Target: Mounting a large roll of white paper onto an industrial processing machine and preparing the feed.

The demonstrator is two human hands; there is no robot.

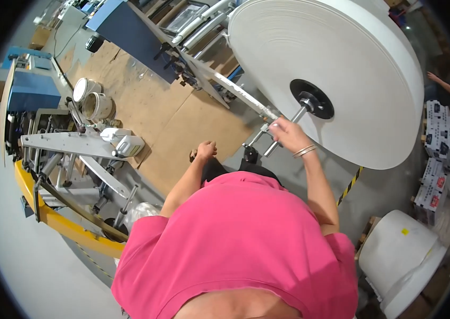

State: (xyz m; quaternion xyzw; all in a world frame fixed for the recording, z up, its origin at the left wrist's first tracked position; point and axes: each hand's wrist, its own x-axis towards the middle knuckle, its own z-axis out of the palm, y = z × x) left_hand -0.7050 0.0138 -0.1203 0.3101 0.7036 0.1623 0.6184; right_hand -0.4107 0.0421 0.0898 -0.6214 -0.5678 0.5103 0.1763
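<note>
A huge roll of white paper (342,64) stands upright at the upper right, with a black hub (325,105) in its core. Out of the hub sticks a metal shaft (299,115), pointing toward me. My right hand (290,136) is at this shaft, beside the end of a long grey machine arm (243,95); its fingers are curled, and what they grip is hidden. Lower and to the left, my left hand (205,150) hangs in front of me with fingers curled in. Whether it holds anything cannot be made out.
Brown board (166,114) covers the floor ahead. At left stand white buckets (97,106), white jugs (129,145) and a machine with a yellow curved rail (65,223). A blue machine housing (132,37) is ahead. Stacked cartons (440,133), a smaller roll (397,252) and another person's arm (443,83) are right.
</note>
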